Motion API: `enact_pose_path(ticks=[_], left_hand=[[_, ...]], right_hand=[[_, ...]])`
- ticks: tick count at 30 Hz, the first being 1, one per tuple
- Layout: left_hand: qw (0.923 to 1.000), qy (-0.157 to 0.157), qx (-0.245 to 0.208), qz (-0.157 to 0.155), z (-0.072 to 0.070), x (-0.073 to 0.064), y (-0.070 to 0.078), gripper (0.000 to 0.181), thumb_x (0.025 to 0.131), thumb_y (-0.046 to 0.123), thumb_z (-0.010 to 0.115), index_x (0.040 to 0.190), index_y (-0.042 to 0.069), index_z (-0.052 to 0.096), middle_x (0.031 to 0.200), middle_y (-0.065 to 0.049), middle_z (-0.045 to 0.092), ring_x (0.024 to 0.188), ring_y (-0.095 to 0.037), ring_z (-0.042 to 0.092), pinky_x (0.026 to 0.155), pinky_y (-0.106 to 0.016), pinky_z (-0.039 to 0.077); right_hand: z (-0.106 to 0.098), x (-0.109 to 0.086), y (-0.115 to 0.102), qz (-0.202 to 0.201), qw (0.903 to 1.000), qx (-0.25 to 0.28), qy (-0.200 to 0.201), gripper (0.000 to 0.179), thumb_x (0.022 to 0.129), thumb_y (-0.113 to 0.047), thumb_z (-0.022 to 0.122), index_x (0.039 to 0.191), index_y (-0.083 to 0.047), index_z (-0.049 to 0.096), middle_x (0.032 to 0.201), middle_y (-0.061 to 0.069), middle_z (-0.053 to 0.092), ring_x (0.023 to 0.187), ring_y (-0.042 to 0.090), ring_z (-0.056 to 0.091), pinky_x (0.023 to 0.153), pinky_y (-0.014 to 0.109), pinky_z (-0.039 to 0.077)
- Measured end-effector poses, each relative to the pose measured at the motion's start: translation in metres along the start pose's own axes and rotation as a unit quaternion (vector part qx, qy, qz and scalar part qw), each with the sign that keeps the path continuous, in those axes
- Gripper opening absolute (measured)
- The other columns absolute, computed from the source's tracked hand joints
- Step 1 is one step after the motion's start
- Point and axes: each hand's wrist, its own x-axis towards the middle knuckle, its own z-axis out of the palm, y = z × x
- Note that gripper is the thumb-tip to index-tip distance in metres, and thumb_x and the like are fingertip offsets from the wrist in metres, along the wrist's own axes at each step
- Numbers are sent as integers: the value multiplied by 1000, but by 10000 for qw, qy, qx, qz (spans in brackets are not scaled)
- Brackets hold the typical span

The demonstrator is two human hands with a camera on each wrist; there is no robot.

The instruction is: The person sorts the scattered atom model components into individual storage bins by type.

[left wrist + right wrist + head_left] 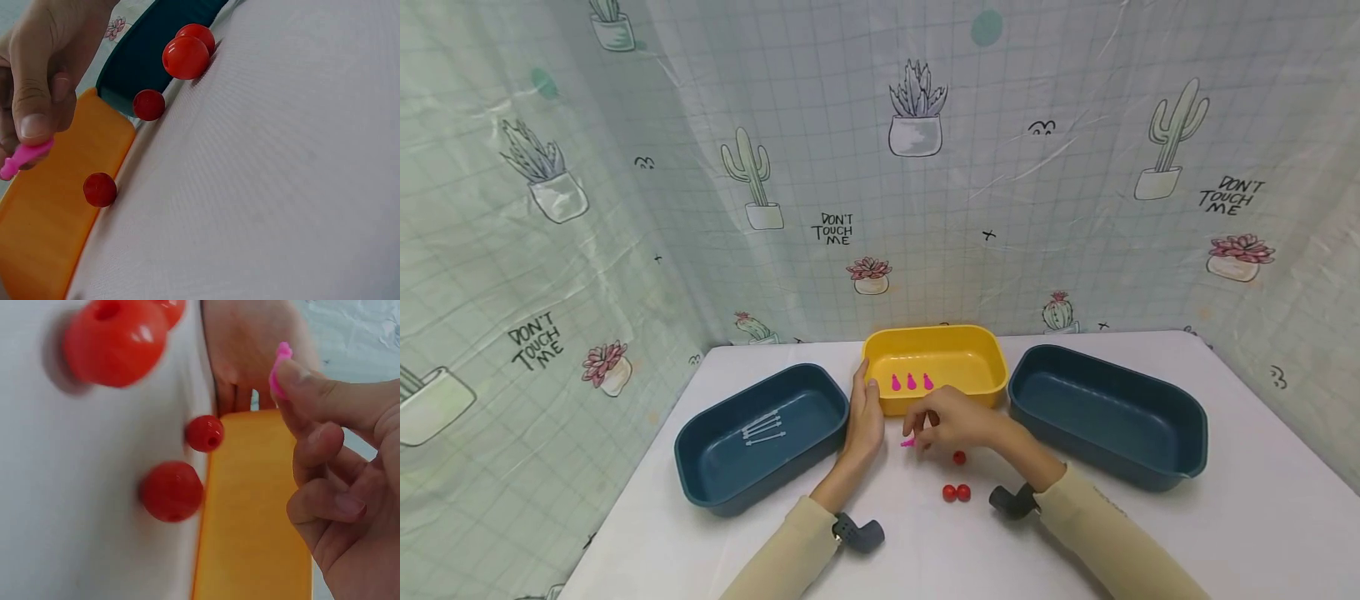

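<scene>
My right hand (951, 419) pinches a small pink pin-shaped piece (279, 372) between thumb and index finger, just in front of the yellow bin (936, 337). The other fingers of that hand are curled loosely, as the right wrist view shows. My left hand (867, 417) is at the yellow bin's left end, its fingers extended along the side. Inside that bin, 3 similar pink pieces (912, 382) stand out in a row. Several red beads (149, 105) with holes lie on the white table (917, 550), close to the right hand.
On the left stands a dark blue bin (700, 492) with several pale grey rod-like pieces (763, 427) in it. Another dark blue bin (1112, 417) is on the right. A cactus-print curtain (820, 167) closes off the back and sides of the table.
</scene>
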Motion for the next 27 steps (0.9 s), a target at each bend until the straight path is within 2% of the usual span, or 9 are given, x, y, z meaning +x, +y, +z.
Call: enact_pose_path(ticks=[4,8,12,17,23,27], left_hand=[[10000,-46,-3,-74,0,0,0,52,113,28,33,164,20,24,171,-4,28,158,-30,27,129,-56,17],[9999,-36,18,-97,-1,-1,1,52,113,29,32,164,20,24,171,-5,28,157,-30,27,129,-56,17],[9999,6,57,-91,-3,-1,2,52,113,28,33,164,19,24,171,-5,28,157,-29,27,130,-54,16],[9999,34,68,-78,-3,0,2,52,113,27,33,164,19,25,171,-5,28,158,-30,27,130,-55,16],[9999,-19,45,-87,-1,0,2,52,113,27,32,164,20,25,171,-6,27,158,-31,26,130,-56,14],[9999,-41,12,-138,0,0,4,52,113,29,32,164,21,24,172,-4,26,159,-28,25,131,-53,15]], right_hand=[[-6,-3,0,-18,9993,319,192,17,94,-11,72,108,-17,79,82,-8,67,70,12,59,65,22,54],[-10,-3,0,-295,9980,434,354,17,95,-12,73,111,-14,78,83,-6,68,72,12,56,67,21,51],[-12,-3,2,-395,9972,430,469,19,97,-12,71,114,-14,77,93,-1,73,75,12,56,69,21,50],[-12,-3,3,-262,9959,566,654,22,97,-9,69,117,-14,75,106,9,75,80,15,57,74,22,52],[-14,-3,6,-116,9899,768,1188,17,96,-9,72,113,-8,73,98,5,70,78,18,59,72,23,54],[-18,-4,6,-40,9845,808,1558,15,95,-9,72,110,-10,73,94,4,69,76,19,58,67,23,53]])
